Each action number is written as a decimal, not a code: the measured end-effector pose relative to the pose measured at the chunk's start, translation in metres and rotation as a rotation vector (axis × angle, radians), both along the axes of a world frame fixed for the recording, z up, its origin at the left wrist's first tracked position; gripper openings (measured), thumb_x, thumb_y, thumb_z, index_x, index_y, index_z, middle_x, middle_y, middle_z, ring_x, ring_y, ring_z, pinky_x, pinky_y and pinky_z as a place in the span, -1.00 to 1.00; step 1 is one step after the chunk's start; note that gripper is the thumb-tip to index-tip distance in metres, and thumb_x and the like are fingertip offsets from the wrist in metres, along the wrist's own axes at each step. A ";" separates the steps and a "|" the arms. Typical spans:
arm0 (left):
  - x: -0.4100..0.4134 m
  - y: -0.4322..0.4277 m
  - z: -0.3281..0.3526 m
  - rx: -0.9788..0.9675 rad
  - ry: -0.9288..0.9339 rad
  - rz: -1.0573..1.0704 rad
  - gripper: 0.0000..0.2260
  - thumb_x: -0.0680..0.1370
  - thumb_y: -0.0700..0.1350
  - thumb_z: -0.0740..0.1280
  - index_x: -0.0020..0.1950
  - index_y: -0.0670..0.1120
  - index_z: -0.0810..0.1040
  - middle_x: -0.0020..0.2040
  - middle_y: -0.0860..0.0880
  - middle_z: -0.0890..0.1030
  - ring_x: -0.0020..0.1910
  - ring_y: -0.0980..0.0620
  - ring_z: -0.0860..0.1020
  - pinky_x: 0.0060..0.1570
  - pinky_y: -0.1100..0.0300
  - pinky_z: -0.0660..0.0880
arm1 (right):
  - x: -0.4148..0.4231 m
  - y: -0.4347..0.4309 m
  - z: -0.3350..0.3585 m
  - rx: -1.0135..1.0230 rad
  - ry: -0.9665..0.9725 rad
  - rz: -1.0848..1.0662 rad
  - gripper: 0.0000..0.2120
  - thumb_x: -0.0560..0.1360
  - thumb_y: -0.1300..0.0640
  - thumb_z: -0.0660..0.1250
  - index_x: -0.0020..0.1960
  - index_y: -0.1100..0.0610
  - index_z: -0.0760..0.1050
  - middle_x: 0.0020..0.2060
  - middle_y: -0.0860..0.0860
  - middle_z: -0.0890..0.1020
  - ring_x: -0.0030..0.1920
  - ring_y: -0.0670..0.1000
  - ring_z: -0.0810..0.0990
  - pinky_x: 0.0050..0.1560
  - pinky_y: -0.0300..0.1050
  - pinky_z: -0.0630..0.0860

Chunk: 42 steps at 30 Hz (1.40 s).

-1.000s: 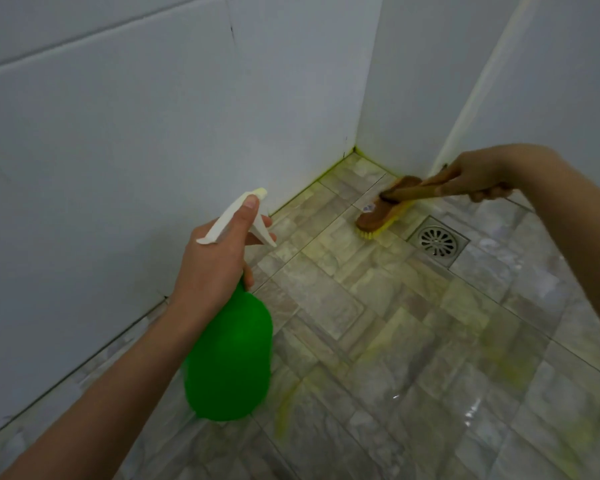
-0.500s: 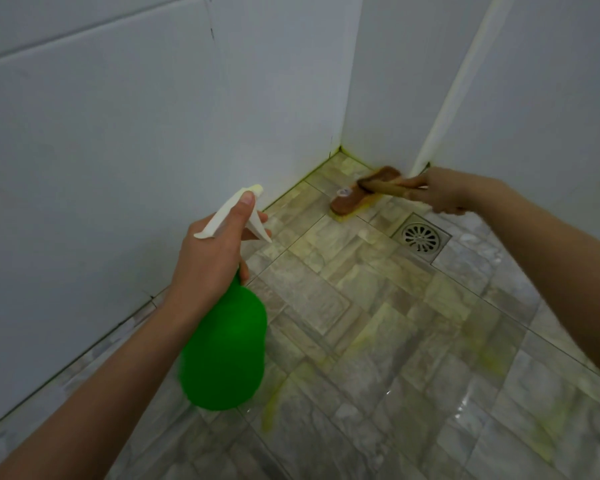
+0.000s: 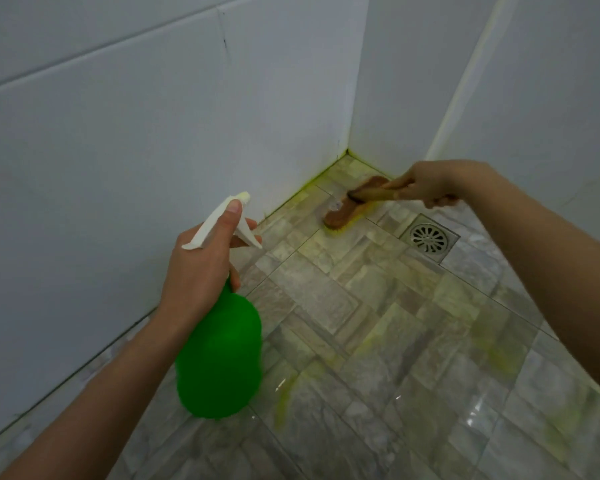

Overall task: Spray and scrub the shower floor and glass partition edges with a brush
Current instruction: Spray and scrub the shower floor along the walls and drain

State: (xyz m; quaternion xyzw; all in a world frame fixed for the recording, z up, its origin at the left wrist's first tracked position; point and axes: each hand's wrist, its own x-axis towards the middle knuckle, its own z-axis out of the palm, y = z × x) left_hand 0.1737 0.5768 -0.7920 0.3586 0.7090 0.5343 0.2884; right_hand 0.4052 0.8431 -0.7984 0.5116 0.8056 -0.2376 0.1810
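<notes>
Wooden long-handled scrub brush with yellow bristles is working the far corner of the grey marbled tile shower floor, beside the round steel drain.

My right hand is curling around the brush handle; my left hand is gripping the neck of the green plastic spray bottle above the floor, one finger lying along its white trigger head. Yellow-green cleaner is streaking the floor, so spraying looks largely done; scrubbing, I judge, is partway, with the near tiles and the pale upright strip, likely the partition edge, waiting.
</notes>
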 end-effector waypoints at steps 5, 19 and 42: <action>-0.015 -0.015 0.003 -0.012 -0.021 0.050 -0.76 0.60 0.27 0.24 -0.11 0.34 0.69 -0.01 0.08 0.75 -0.04 -0.46 0.64 -0.40 0.11 0.46 | -0.045 -0.038 -0.001 0.049 -0.025 0.131 -0.29 0.38 -0.39 0.02 0.40 -0.07 0.38 -0.39 0.08 0.52 -0.50 0.02 0.40 -0.40 -0.21 0.34; -0.044 -0.080 0.015 -0.003 -0.007 0.152 -0.75 0.60 0.27 0.23 -0.16 0.38 0.68 -0.03 0.07 0.76 -0.04 -0.48 0.64 -0.43 0.12 0.47 | -0.108 -0.106 -0.067 0.173 0.255 0.253 -0.62 0.62 0.06 0.12 0.42 -0.03 0.35 0.05 0.17 0.61 0.00 0.17 0.58 -0.06 -0.11 0.43; -0.061 -0.117 0.003 -0.118 -0.084 0.191 -0.71 0.65 0.19 0.24 0.02 0.08 0.69 -0.03 -0.01 0.76 -0.06 -0.48 0.62 -0.51 0.17 0.44 | -0.119 -0.178 -0.026 0.157 0.095 0.356 -0.62 0.63 -0.05 0.00 0.41 -0.12 0.33 -0.33 -0.05 0.42 -0.34 -0.01 0.43 -0.25 -0.14 0.34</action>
